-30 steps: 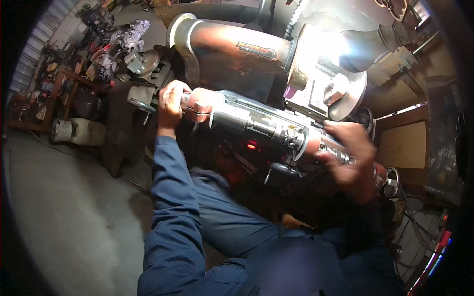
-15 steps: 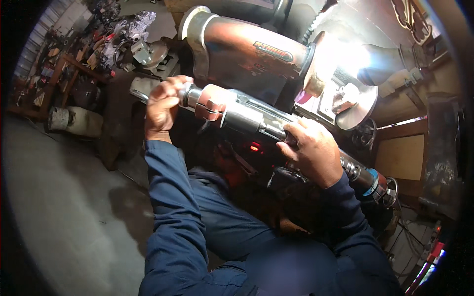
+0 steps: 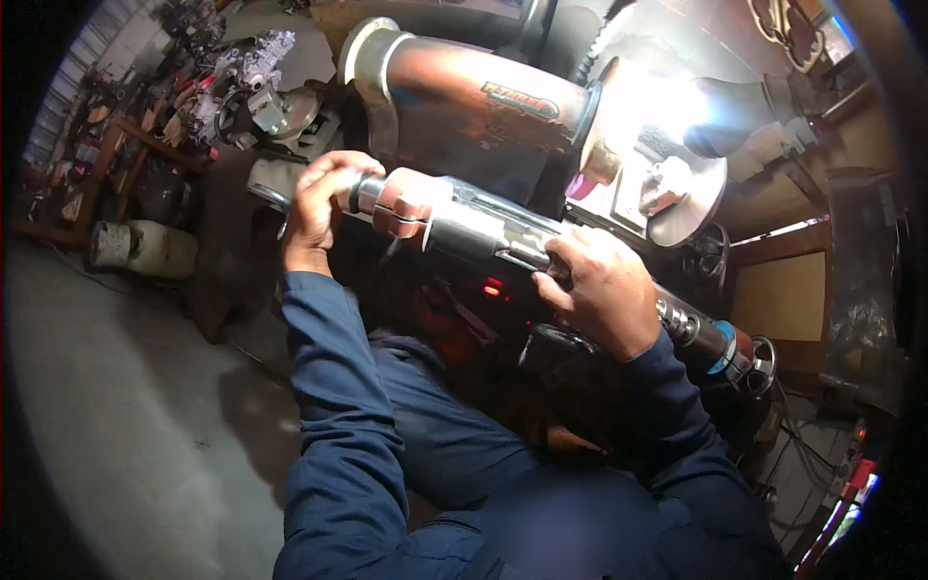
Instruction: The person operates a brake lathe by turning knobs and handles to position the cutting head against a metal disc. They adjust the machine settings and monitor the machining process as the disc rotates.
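A long metal spindle (image 3: 471, 229) with a slotted bright sleeve runs slantwise in front of me, from upper left to lower right. Near its left end a reddish-brown split collar (image 3: 411, 203) is fitted around it. My left hand (image 3: 324, 200) is closed round the spindle's end beyond that collar, its fingers curled over the top. My right hand (image 3: 609, 290) grips the slotted part further right, thumb on the near side. Its palm hides the shaft beneath. Past that hand the shaft continues to a blue-banded section (image 3: 723, 346) and a small handwheel (image 3: 764, 365).
Behind the spindle lies a large worn reddish machine housing (image 3: 483, 92), beside a glaring lamp (image 3: 677, 111) and a round disc guard (image 3: 698, 198). Engine parts (image 3: 256, 63) crowd the far left. A pale cylinder (image 3: 145, 246) lies on the grey floor (image 3: 126, 406). A red indicator glows below.
The view has shifted slightly, so the machine appears a little further left. My left fingers have curled over the spindle's end. My right hand keeps its place on the shaft.
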Demonstrator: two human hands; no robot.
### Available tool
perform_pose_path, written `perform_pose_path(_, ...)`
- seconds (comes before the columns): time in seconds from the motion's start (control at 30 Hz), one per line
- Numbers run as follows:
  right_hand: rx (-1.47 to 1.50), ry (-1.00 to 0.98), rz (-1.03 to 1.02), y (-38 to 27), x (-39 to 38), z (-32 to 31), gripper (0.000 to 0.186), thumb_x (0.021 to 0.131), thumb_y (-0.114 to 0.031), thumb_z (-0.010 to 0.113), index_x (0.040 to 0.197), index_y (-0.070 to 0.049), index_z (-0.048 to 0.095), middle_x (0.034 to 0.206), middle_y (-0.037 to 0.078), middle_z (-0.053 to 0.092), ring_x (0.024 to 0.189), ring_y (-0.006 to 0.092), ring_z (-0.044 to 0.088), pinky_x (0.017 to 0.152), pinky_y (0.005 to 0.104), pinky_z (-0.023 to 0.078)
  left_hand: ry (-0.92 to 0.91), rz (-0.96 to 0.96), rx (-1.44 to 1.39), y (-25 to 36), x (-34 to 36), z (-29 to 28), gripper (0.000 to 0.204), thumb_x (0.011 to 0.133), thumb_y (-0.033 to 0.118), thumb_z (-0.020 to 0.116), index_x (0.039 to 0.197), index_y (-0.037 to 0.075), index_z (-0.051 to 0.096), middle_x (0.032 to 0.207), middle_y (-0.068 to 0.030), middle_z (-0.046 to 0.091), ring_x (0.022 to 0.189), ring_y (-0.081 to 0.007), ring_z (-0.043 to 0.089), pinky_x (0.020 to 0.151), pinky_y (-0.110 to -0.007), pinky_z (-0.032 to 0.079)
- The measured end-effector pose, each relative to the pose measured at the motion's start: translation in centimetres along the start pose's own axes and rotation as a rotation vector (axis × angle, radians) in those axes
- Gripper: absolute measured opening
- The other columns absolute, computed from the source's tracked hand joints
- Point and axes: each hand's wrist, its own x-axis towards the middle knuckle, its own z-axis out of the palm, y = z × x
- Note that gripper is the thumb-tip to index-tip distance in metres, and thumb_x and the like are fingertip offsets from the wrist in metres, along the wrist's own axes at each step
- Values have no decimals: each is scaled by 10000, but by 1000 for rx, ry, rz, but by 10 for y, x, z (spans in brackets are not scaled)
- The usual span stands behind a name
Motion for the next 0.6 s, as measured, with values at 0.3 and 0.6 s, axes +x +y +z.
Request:
perform_pose_path(0.3, -8, 42, 33, 6, -5, 6, 291, 858, -345, 663, 929, -63, 647, 891, 132, 643, 875, 311, 648, 771, 420, 510, -21, -11, 18, -4, -7, -1, 201, 835, 167, 586, 937, 4, 645, 1038, -97, 663, 975, -193, 619, 952, -385, 457)
perform_pose_path(0.6, 47, 240, 24, 15, -10, 20, 212, 786, -271, 691, 831, -64, 681, 815, 129, 679, 815, 298, 680, 731, 422, 535, 677, 150, 263, 11, -10, 50, 298, 952, 307, 571, 1006, 25, 650, 991, -66, 629, 895, -182, 573, 869, -361, 457)
